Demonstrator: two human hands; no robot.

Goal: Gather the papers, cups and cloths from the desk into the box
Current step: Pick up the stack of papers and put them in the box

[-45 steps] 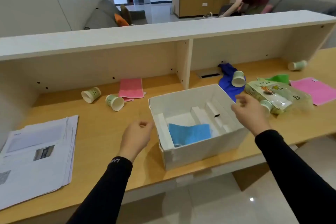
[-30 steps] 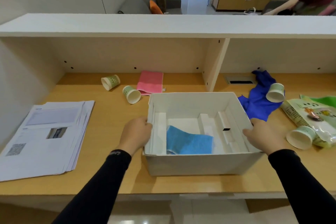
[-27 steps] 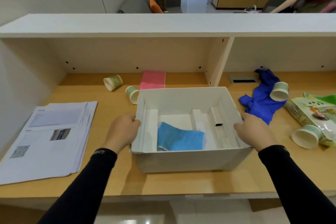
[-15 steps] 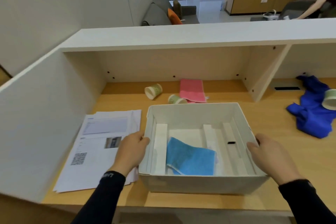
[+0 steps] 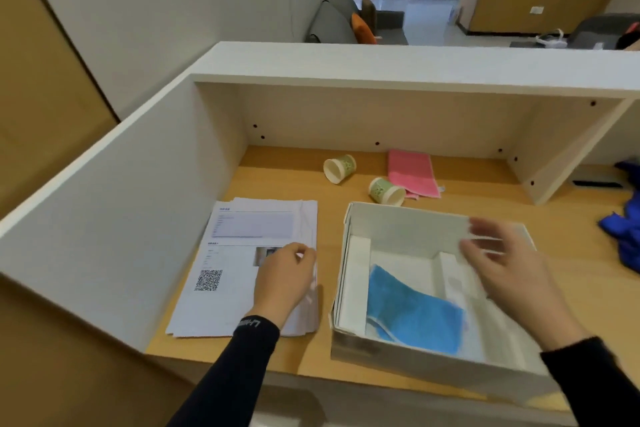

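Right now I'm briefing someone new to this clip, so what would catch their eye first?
Probably the white box at the near desk edge, with a light blue cloth lying inside it. Next, the left hand resting on the stack of papers beside the box, and the right hand, blurred, over the box. Behind the box lie two tipped paper cups and a pink cloth.

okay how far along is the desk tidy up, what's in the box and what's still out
Done: one light blue cloth lies in the box. In hand: the left hand rests on the papers; the right hand hovers open over the box. Left: papers, two cups, pink cloth, dark blue cloth.
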